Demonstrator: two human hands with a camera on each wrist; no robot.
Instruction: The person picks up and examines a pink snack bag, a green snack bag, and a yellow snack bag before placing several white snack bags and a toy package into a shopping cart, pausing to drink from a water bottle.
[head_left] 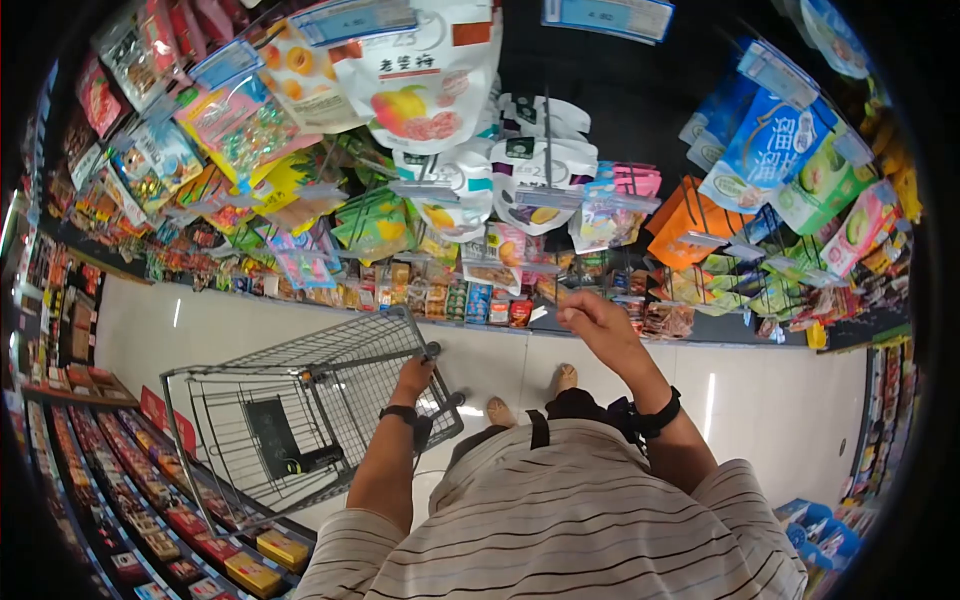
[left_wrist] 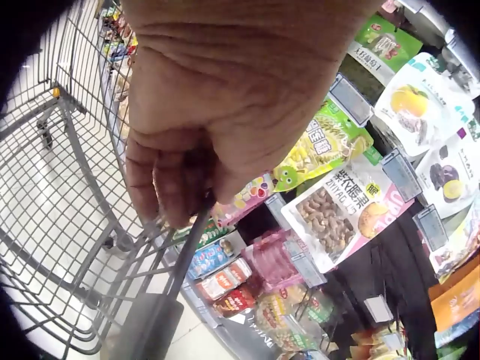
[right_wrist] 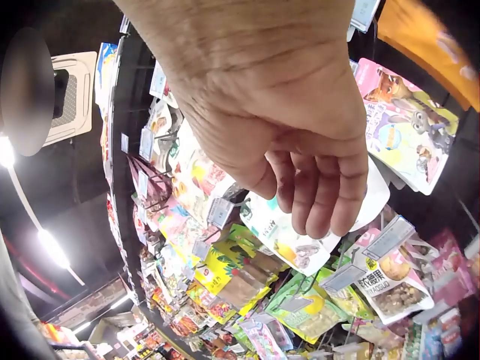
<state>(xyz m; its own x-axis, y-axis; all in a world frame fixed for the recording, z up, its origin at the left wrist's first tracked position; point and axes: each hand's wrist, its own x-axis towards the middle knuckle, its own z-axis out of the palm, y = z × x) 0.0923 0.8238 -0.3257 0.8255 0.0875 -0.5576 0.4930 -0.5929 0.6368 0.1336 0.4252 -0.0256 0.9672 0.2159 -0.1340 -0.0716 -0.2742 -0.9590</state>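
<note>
In the head view the left hand (head_left: 416, 378) grips the end of a grey wire shopping cart (head_left: 265, 435), left of the body. Close up in the left wrist view, the fingers of that hand (left_wrist: 217, 112) curl round a thin dark bar of the cart (left_wrist: 52, 180). The right hand (head_left: 605, 335) is held out ahead of the body, below the hanging snack bags. Its fingers bend loosely and hold nothing in the right wrist view, where the hand (right_wrist: 292, 142) overlaps a white bag (right_wrist: 285, 240); contact cannot be told.
Snack bags hang on hooks across the front, among them a white mango bag (head_left: 430, 100), blue bags (head_left: 765, 150) and an orange bag (head_left: 680, 225). More shelves (head_left: 120, 500) stand at the lower left, and a blue basket (head_left: 825, 535) is at the lower right.
</note>
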